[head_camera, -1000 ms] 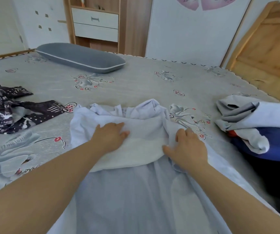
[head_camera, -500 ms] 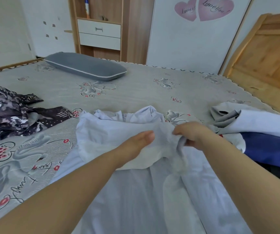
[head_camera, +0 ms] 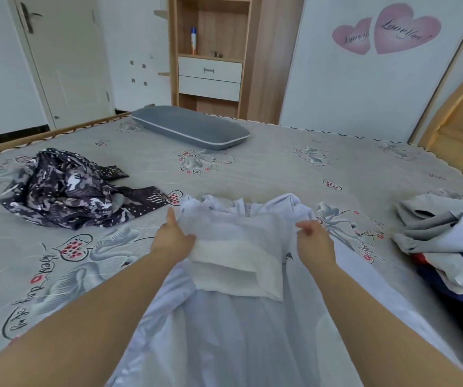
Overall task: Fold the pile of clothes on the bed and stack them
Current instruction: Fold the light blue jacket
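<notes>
The person's hands have come off the flat cloth and risen with it. 1 second ago both palms lay spread on the pale lavender garment [head_camera: 241,317]; half a second ago they had drawn together at its upper part. Now they stand apart, each holding a side of the folded-over top section. The left hand [head_camera: 172,239] grips the left edge with its thumb raised and its fingers tucked under the fabric. The right hand [head_camera: 314,243] pinches the right edge, fingers curled around the cloth. The garment lies on the bed [head_camera: 266,174] directly in front of the person, its long lower part spread toward the camera and its top bunched in loose ruffles beyond the hands.

This reads as the start of a fold: smoothing appears finished, and the top portion seems ready to be brought over the body of the garment. No finished stack is visible yet. A dark patterned garment [head_camera: 65,191] lies crumpled well to the left, and a heap of grey, white and blue clothes [head_camera: 445,241] sits at the right edge, so most of the task likely remains.

2 pink heart stickers [head_camera: 386,30] on the wall read "Love u" or similar, and "Love You". The bedsheet carries looping script, including "life", mostly too small to read.
</notes>
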